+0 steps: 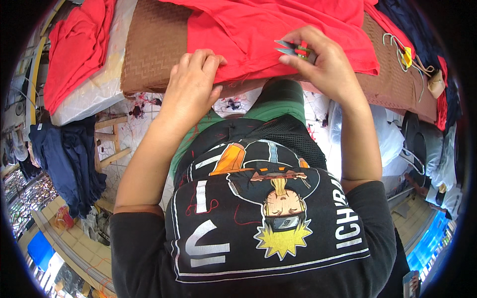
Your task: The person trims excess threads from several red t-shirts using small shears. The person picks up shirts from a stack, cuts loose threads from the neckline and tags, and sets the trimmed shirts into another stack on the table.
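Note:
A bright red knit garment (278, 25) lies spread over the brown cloth-covered work surface (154, 44), its near edge hanging toward my lap. My left hand (193, 77) is on its near left edge, fingers curled and closed on the fabric. In my right hand (325, 59) is a pair of thread snips (287, 48). Their two dark blades are parted and point left, just above the red fabric. A few loose red threads show along the garment's near edge.
Another red garment (79, 54) rests on a plastic-wrapped pale surface at the left, with dark blue clothing (67, 159) hanging below. A yellow item (407, 57) with cords lies on the brown cloth at right. Clear plastic bags (370, 134) stand beneath. Thread scraps litter the tiled floor.

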The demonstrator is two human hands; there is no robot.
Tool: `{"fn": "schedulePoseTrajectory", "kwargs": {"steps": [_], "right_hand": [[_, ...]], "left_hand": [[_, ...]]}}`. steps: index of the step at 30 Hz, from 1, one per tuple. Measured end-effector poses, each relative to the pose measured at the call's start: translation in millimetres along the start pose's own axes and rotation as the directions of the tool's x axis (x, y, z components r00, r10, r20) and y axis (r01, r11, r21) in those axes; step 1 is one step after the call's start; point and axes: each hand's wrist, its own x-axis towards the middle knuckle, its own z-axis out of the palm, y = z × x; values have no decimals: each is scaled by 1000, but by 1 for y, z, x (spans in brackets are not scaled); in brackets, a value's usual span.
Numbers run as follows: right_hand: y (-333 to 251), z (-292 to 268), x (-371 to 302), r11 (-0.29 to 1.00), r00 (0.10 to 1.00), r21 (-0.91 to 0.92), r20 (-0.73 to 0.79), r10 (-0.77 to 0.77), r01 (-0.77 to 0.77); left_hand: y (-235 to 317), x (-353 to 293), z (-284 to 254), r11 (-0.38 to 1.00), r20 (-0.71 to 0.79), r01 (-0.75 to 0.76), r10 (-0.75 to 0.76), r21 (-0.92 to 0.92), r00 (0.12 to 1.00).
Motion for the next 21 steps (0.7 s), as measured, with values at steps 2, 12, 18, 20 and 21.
{"fn": "schedulePoseTrajectory", "kwargs": {"steps": [2,12,18,20,21], "right_hand": [[5,6,-1,998,998,-58,58,-29,32],[26,12,16,974,990,179,51,129,-136],[35,37,36,965,964,14,-29,263,-263],[32,36,36,964,963,5,-42,267,-267],[31,36,36,963,961,0,-49,271,-271]], "left_hand": [[-11,1,10,994,-38,28,-32,-108,999],[-32,-1,4,808,-145,216,-346,-547,927],[-43,3,4,835,-59,327,-392,-443,918],[-36,10,-5,927,-200,218,-286,-306,937],[-32,17,-5,951,-241,111,-185,-290,953]]}}
